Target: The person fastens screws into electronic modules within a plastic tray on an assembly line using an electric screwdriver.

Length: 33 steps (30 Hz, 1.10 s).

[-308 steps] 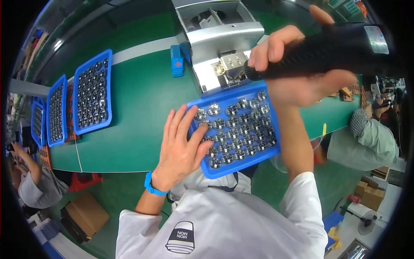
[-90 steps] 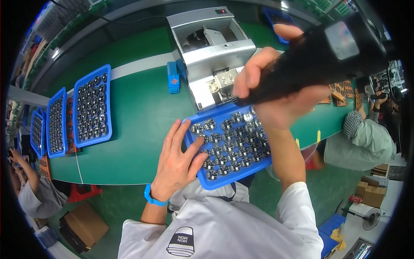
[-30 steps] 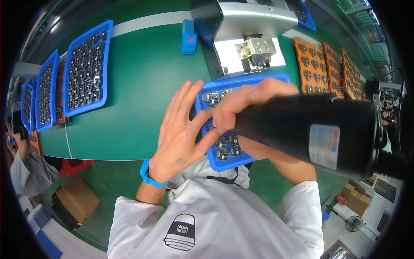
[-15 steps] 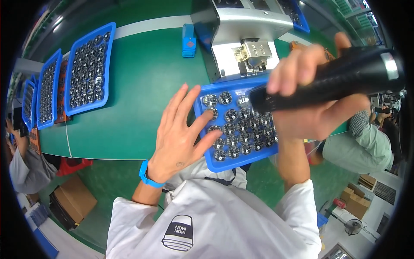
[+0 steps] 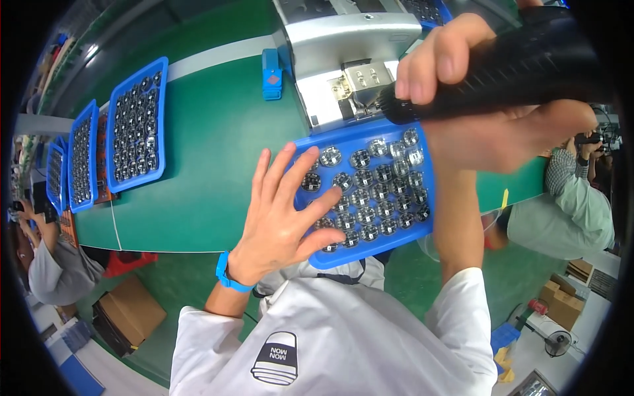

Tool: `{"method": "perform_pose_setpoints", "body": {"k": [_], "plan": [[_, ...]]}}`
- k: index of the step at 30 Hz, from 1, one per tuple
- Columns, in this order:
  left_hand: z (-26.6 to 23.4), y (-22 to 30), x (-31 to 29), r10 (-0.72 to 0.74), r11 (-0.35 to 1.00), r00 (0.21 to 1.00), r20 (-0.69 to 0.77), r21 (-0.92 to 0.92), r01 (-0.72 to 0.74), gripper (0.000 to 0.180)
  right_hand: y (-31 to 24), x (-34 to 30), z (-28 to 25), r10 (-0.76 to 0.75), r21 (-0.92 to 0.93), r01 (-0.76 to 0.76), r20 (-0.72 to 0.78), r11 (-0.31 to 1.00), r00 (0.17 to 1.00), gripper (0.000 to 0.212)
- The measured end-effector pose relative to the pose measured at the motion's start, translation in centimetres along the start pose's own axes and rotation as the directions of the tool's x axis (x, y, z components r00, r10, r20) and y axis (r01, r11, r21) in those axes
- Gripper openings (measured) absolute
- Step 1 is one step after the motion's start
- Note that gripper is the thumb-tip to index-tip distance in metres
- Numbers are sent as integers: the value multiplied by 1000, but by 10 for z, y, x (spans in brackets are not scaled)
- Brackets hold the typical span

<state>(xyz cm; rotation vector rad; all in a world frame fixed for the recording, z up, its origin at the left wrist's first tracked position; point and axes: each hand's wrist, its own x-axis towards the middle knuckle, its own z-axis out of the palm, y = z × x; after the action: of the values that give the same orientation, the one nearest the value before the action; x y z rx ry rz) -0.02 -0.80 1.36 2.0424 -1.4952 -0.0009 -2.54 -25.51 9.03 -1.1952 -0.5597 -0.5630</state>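
Filled with round clear modules (image 5: 365,214), a blue tray (image 5: 370,249) is lying at the near edge of the green bench (image 5: 211,165). At its nine o'clock, the left hand (image 5: 277,221) is reaching over the rim, fingers spread, grasping nothing visible. Toward two o'clock, the right hand (image 5: 472,142) is gripping a black handheld tool (image 5: 522,66), while a silver machine (image 5: 350,33) is standing at twelve.

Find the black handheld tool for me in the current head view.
In the head view it is at the upper right: the black handheld tool is in the right hand, its tip beside the silver machine, at the blue tray's far edge.
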Motion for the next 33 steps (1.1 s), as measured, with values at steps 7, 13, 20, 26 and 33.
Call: {"method": "perform_pose_setpoints", "body": {"k": [7,13,20,26,33], "plan": [[4,-4,8,5,997,997,76,82,-11,54,11,4,16,-152,7,153,-75,988,986,105],[1,-7,11,-3,991,998,69,130,-6,52,26,3,30,-235,157,320,-403,934,885,105],[3,-7,10,-28,997,997,67,74,23,48,13,4,35,67,-436,-271,-428,859,901,116],[4,-7,9,-40,998,997,59,48,37,44,16,-15,38,116,-108,-148,-263,983,958,78],[3,-6,9,-68,997,995,70,34,66,40,26,-39,42,384,-154,-426,-242,891,891,99]]}}
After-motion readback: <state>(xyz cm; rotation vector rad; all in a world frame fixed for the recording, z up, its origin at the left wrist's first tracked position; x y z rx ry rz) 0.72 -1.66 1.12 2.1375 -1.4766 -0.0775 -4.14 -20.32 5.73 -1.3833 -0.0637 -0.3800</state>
